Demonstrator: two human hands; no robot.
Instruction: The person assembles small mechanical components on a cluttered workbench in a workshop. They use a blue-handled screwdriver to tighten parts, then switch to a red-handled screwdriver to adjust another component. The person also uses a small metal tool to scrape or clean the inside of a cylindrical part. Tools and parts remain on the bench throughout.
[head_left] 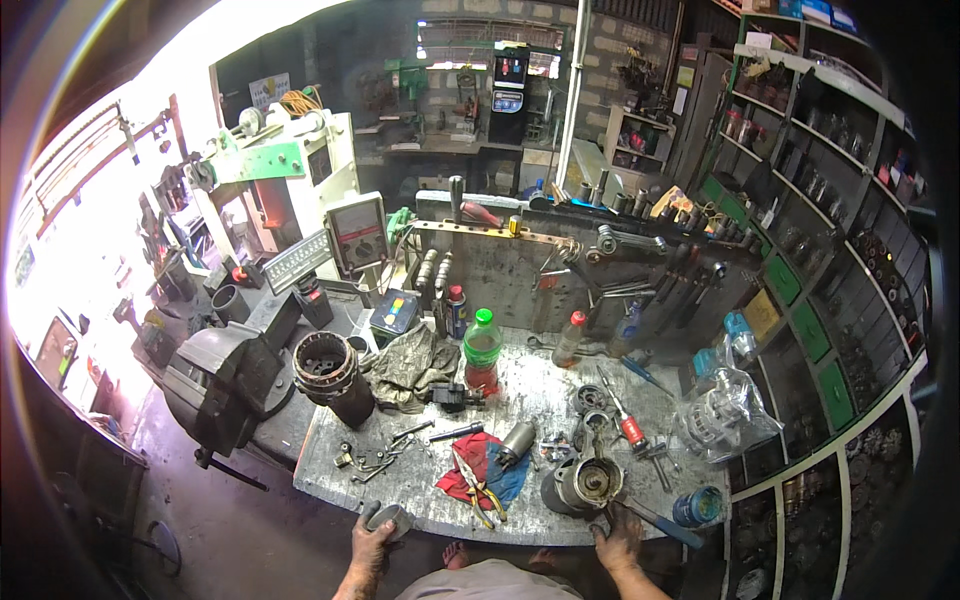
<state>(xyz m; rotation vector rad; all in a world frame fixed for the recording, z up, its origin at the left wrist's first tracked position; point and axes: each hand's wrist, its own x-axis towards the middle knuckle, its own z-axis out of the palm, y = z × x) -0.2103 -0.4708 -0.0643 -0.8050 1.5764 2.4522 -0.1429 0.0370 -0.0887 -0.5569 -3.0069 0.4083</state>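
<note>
At the bench's near edge, my left hand [371, 544] is closed around a smooth, rounded grey piece [391, 519] whose kind I cannot make out. My right hand [619, 540] grips the near side of a round metal housing [566, 488] with an open top; its fingertips are partly hidden. A blue-handled tool [674, 527] lies just right of that hand. Between my hands, yellow-and-black pliers [479, 488] rest on a red cloth [457, 480], beside a small cylindrical motor [517, 441] on a blue cloth [508, 483].
Behind stand a green-capped bottle [482, 350], a red-capped bottle [570, 340] and a dark motor casing [335, 380]. A red screwdriver [631, 428], a bagged metal part [716, 415] and a blue tin [697, 507] are at right. A vise [225, 385] borders the bench's left.
</note>
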